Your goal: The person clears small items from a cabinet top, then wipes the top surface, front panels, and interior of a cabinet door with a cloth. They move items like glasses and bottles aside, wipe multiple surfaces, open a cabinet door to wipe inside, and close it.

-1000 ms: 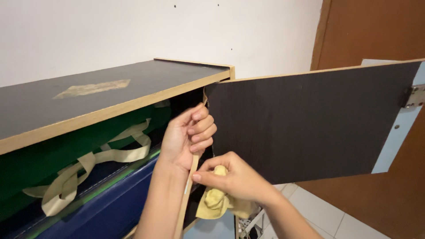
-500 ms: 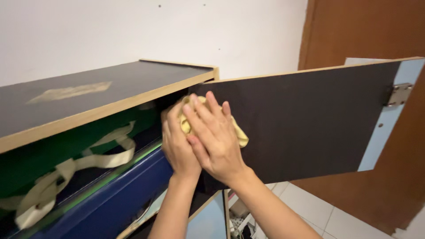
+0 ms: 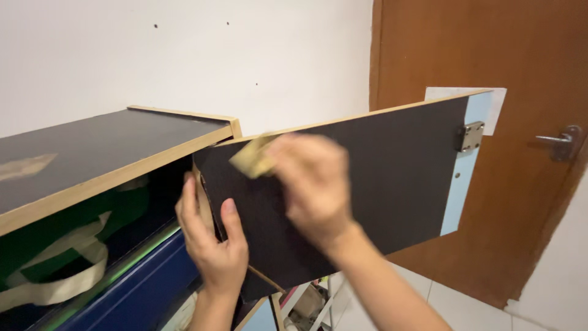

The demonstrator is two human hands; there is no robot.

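Note:
My left hand (image 3: 211, 242) grips the near edge of an open dark cabinet door (image 3: 392, 184), thumb on its inner face. My right hand (image 3: 309, 181) is blurred with motion and presses a yellow cloth (image 3: 252, 158) against the upper part of that door's dark surface. The door swings out to the right and shows a metal hinge plate (image 3: 470, 136) near its light-blue far strip.
The dark cabinet top (image 3: 92, 153) with a wooden rim runs to the left. Inside lie a green bag with beige straps (image 3: 67, 257) and a blue one (image 3: 135, 288). A brown room door with a lever handle (image 3: 560, 141) stands behind, by a white wall.
My right hand has carried the yellow cloth from below the door's lower edge up onto its face and towards the top. The left hand has slid lower along the door's edge.

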